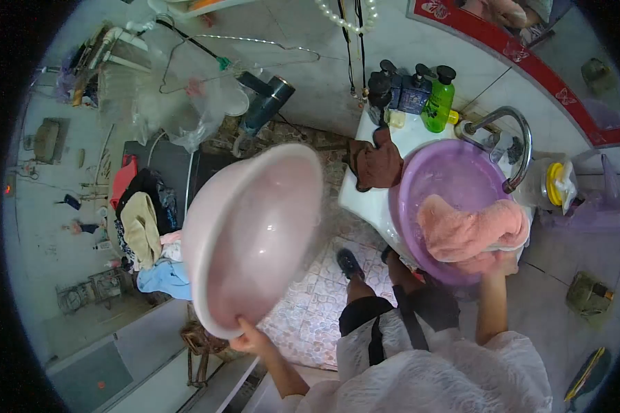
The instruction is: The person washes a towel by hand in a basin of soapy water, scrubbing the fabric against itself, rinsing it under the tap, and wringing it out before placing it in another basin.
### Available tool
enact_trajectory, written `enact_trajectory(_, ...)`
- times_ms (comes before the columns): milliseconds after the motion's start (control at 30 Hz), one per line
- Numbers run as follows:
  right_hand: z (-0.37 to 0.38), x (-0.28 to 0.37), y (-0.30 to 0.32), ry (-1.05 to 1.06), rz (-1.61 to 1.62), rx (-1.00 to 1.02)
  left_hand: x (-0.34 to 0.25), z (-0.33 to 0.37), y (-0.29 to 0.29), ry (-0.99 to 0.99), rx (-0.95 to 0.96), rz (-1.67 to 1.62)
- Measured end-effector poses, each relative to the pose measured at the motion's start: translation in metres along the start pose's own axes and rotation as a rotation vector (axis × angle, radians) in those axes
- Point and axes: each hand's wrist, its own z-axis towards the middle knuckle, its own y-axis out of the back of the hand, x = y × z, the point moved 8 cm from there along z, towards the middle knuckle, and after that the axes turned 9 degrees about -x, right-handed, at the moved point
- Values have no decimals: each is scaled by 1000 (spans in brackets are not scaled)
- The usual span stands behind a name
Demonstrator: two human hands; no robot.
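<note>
A large pale pink basin (269, 234) is tilted on its side in the air at the left. My left hand (250, 337) grips its lower rim, and no contents show inside it. On the right, a purple basin (408, 199) sits in the white washstand under the curved tap. A fluffy pink cloth (461, 230) is bunched in it and rises above the near right rim. My right hand (504, 263) is closed on the cloth's near edge, its fingers partly hidden by the folds. Beside the purple basin lies a brown cloth (375, 164).
A metal tap (520, 138) arches over the washstand (365, 199). Pump bottles, including a green bottle (439, 103), stand along its back. Clothes (141, 227) are piled at the left, below a hanging hair dryer (269, 103) and a wire hanger (255, 41). A wooden stool (201, 344) stands lower left.
</note>
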Motion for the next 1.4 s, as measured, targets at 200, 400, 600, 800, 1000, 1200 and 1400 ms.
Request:
enact_trajectory(200, -14, 4, -3, -25, 12, 6, -115, 52, 36, -1009, -22, 374)
enact_trajectory(400, -19, 1, -12, -59, 64, 43, -94, 72, 44, -644, -123, 367)
enact_trajectory(600, -11, 2, -11, -51, 79, 51, -28, 27, -25, 111, 325, 95)
enact_trajectory(800, -7, 9, -29, -19, 170, 107, -4, -11, -62, 259, 453, 40)
enact_trajectory(1000, -49, 42, -135, -53, 138, 685, 58, -27, -77, 264, 622, 75)
enact_trajectory(1200, -109, 37, -211, -44, -398, 1384, 97, -35, -110, 518, 661, 23)
enact_trajectory(1400, -69, -3, -154, 223, -1092, 865, 103, -59, -145, 672, 940, 55)
